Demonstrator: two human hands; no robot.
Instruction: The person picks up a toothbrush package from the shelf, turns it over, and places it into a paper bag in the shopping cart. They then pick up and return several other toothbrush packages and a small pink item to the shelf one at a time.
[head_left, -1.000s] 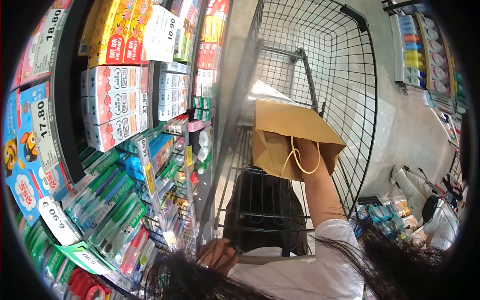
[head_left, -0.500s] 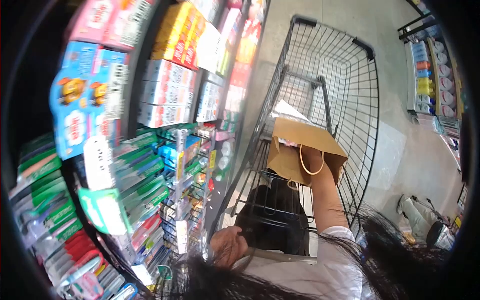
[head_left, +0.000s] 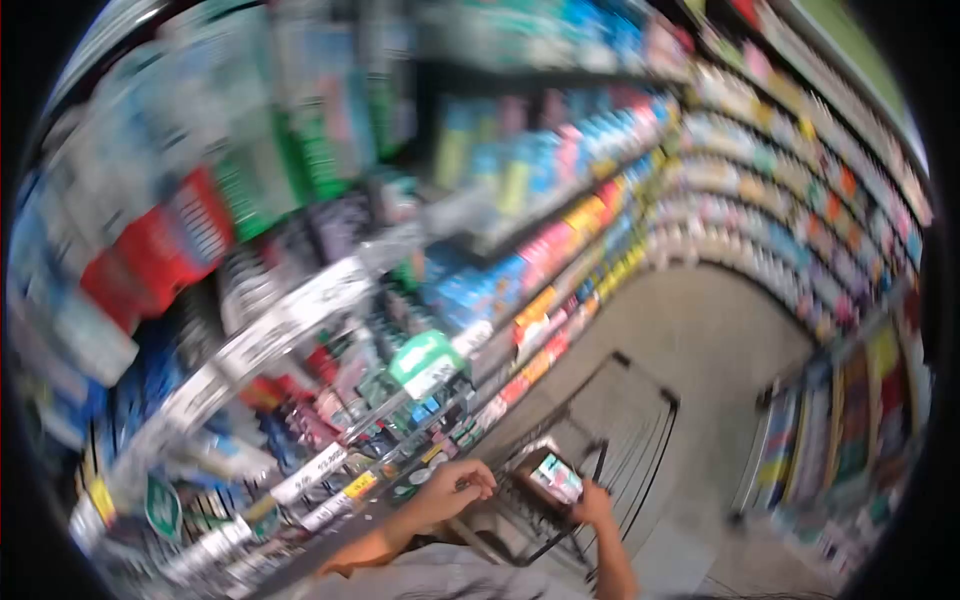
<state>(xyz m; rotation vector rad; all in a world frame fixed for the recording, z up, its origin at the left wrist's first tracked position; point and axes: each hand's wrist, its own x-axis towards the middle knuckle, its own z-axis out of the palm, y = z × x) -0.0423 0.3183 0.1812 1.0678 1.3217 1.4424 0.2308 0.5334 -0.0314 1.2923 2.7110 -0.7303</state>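
Our right hand (head_left: 592,502) has moved from deep inside the open-topped brown paper bag (head_left: 533,491) to beside a flat rectangular item with a bright white, pink and green face (head_left: 558,478), and our view has swung toward the tall, densely stocked shelves (head_left: 300,310) left of the black wire shopping cart (head_left: 601,460). That item and the bag sit at the cart's near end; blur keeps us from telling whether our right fingers grip the item or the bag's rim. Our left hand (head_left: 460,488), loosely curled and apparently free, hangs at the cart's near left corner. An edge-only hold could let the item slip, a tug could tip the bag, and an unsteadied cart could drift against the shelves.
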